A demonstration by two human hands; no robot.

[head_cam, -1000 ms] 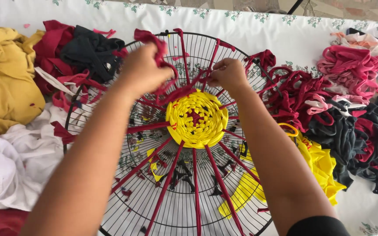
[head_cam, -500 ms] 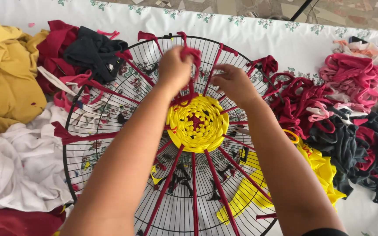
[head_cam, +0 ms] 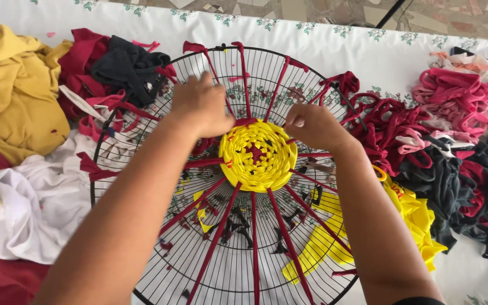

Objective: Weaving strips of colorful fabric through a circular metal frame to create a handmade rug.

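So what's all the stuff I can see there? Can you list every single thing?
wire fan guard: one, black, round, lying flat mid-table
fabric spokes: many, dark red, stretched from centre to rim
woven disc: one, yellow, at the guard's centre
yellow cloth: one heap, far left
white cloth: one heap, lower left
red and black clothes: small heap, upper left
cut fabric strips: big pile, red, pink and black, right
yellow strips: some, under the guard's right edge
tablecloth: one, white, flower-printed
left hand: at the disc's upper left edge
right hand: at the disc's upper right edge
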